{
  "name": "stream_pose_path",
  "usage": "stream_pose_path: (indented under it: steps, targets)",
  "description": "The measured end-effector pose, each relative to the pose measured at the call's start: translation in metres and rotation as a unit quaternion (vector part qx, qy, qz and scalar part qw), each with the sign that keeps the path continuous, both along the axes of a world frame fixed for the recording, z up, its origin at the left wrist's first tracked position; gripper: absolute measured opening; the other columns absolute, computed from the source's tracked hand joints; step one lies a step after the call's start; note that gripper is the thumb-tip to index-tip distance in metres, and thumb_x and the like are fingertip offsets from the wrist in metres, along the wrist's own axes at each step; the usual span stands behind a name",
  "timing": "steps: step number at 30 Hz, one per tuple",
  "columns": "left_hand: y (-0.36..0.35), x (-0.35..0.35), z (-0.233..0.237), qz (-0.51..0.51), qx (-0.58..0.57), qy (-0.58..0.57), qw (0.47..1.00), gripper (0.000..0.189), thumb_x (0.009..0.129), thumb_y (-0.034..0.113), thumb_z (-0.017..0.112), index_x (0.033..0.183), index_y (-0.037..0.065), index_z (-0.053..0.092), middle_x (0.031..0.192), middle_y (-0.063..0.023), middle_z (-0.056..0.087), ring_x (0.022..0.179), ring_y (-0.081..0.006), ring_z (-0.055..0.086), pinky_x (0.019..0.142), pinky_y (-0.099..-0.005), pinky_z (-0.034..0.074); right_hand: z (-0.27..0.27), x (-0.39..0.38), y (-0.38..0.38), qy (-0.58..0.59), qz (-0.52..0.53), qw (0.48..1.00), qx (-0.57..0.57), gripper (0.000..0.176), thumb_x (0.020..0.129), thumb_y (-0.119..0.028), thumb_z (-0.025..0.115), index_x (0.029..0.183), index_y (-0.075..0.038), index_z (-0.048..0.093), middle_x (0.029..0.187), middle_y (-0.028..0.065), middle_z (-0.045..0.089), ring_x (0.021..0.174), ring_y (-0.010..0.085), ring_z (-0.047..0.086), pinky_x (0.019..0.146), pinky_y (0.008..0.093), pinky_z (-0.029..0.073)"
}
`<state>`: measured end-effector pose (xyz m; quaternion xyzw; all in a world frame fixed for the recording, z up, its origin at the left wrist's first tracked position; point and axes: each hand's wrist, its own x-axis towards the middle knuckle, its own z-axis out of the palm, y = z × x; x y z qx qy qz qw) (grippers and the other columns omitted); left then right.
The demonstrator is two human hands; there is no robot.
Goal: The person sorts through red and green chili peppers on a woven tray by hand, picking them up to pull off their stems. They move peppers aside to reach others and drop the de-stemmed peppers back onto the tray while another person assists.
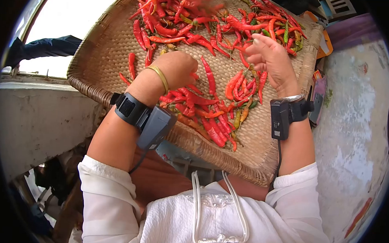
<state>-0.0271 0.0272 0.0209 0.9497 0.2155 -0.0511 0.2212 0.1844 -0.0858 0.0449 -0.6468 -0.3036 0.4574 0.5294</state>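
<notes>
- Left hand (175,69) curled, grip hidden; a long chilli (209,77) lies just to its right, pointing away.
- Right hand (271,60), fingers bunched together, is farther off.

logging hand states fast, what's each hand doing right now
Left hand: curled down onto the long red chilli peppers on the woven cane tray; grip cannot be told.
Right hand: loosely curled above them; hold cannot be told.

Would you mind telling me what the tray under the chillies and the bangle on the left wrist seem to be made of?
The tray looks like woven cane or bamboo, matt tan: a basket weave and bound rim show. The bangle seems polished metal, gold-coloured with a glint; which metal, the picture cannot settle.
</notes>
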Motion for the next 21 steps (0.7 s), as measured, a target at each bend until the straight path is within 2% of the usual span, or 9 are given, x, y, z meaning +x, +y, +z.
stream_pose_path:
  steps: [2,4,5,7,9,11,15,17,21]
  targets:
    - [-0.003,-0.003,0.000,-0.060,0.035,0.097,0.993,0.021,0.067,0.020,0.064,0.079,0.003,0.063,0.078,-0.0152,0.061,0.076,-0.0320,0.058,0.067,-0.0400,0.046,-0.005,-0.010,-0.001,-0.055,0.041,0.997,-0.040,0.026,0.086,-0.020,0.053,0.102,-0.001,0.057,0.077,0.0036,0.060,0.060,0.0070,0.057,0.051,0.0201,0.044]
    - [-0.008,-0.003,0.010,-0.042,0.043,0.093,0.994,0.018,0.067,0.021,0.063,0.075,0.006,0.063,0.073,-0.0150,0.060,0.074,-0.0319,0.059,0.065,-0.0407,0.046,-0.012,-0.026,-0.004,-0.143,0.319,0.933,-0.080,0.030,0.082,-0.020,0.057,0.104,0.000,0.057,0.084,0.0097,0.062,0.069,0.0157,0.060,0.063,0.0274,0.048]
    - [-0.009,-0.002,0.016,-0.029,0.036,0.117,0.992,0.018,0.067,0.022,0.062,0.075,0.006,0.064,0.072,-0.0149,0.061,0.073,-0.0317,0.059,0.064,-0.0408,0.046,-0.016,-0.034,-0.006,-0.142,0.320,0.933,-0.081,0.030,0.082,-0.020,0.057,0.104,0.000,0.057,0.084,0.0097,0.062,0.069,0.0157,0.060,0.063,0.0274,0.048]
    - [-0.013,-0.002,0.021,-0.015,0.028,0.141,0.989,0.018,0.068,0.023,0.061,0.075,0.007,0.065,0.071,-0.0148,0.061,0.072,-0.0315,0.059,0.064,-0.0409,0.046,-0.026,-0.047,-0.010,-0.206,0.455,0.866,-0.033,0.032,0.076,-0.021,0.059,0.101,0.000,0.059,0.089,0.0151,0.062,0.080,0.0244,0.060,0.072,0.0333,0.046]
    - [-0.017,-0.002,0.022,-0.107,-0.031,0.265,0.958,0.019,0.068,0.025,0.059,0.075,0.007,0.066,0.072,-0.0141,0.061,0.072,-0.0309,0.059,0.063,-0.0408,0.047,-0.033,-0.055,-0.014,-0.201,0.479,0.854,-0.011,0.032,0.075,-0.021,0.059,0.099,0.000,0.060,0.090,0.0160,0.062,0.084,0.0266,0.059,0.074,0.0343,0.046]
    - [-0.024,-0.003,0.013,-0.129,-0.036,0.268,0.954,0.021,0.068,0.025,0.058,0.075,0.007,0.066,0.073,-0.0143,0.062,0.071,-0.0307,0.059,0.064,-0.0407,0.047,-0.033,-0.059,-0.013,-0.193,0.549,0.813,-0.019,0.031,0.077,-0.021,0.059,0.101,0.000,0.059,0.093,0.0152,0.058,0.092,0.0260,0.055,0.078,0.0341,0.044]
    - [-0.028,-0.001,-0.002,-0.157,-0.075,0.197,0.965,0.021,0.068,0.024,0.059,0.079,0.006,0.066,0.074,-0.0144,0.062,0.073,-0.0306,0.060,0.066,-0.0403,0.047,-0.030,-0.064,-0.017,-0.244,0.559,0.791,-0.051,0.029,0.076,-0.019,0.059,0.099,-0.002,0.060,0.090,0.0153,0.060,0.086,0.0276,0.057,0.075,0.0345,0.045]
    - [-0.027,0.005,0.002,-0.166,-0.096,0.173,0.966,0.023,0.068,0.022,0.060,0.084,0.007,0.065,0.077,-0.0149,0.062,0.075,-0.0311,0.059,0.068,-0.0404,0.046,-0.030,-0.059,-0.015,-0.258,0.502,0.819,-0.105,0.026,0.074,-0.022,0.059,0.093,-0.005,0.064,0.082,0.0157,0.062,0.080,0.0313,0.059,0.073,0.0383,0.046]
    - [-0.028,0.010,-0.002,-0.147,-0.098,0.083,0.981,0.033,0.068,0.016,0.061,0.100,0.007,0.060,0.085,-0.0164,0.061,0.083,-0.0327,0.058,0.073,-0.0407,0.046,-0.034,-0.047,-0.009,-0.348,0.370,0.857,-0.086,0.024,0.075,-0.022,0.059,0.093,-0.005,0.061,0.088,0.0168,0.061,0.087,0.0329,0.058,0.075,0.0410,0.045]
